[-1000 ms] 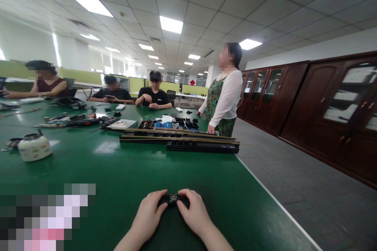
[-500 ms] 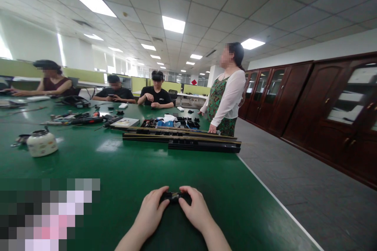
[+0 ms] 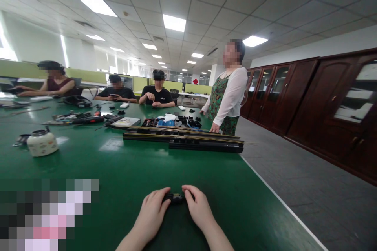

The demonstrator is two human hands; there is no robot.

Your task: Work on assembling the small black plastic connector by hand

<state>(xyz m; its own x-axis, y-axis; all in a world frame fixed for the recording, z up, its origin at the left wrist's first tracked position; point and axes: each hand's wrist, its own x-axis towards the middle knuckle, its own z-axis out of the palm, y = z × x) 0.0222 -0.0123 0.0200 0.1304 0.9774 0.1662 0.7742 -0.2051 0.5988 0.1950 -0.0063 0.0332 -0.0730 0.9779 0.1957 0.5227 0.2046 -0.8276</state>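
Observation:
A small black part with a pale spot in its middle lies on the green table near the front edge. My left hand pinches its left end with curled fingers. My right hand grips its right end the same way. Both forearms rest low at the bottom of the view over a dark patch on the table.
Long black rails lie across the table's middle, with loose black parts and tools behind. A white jar stands at the left. A person in a white top stands at the table's right edge; three people sit at the far side. Wooden cabinets line the right wall.
The view has shifted slightly to the right. My hands stay on the small black part in nearly the same place. The standing person has turned a little.

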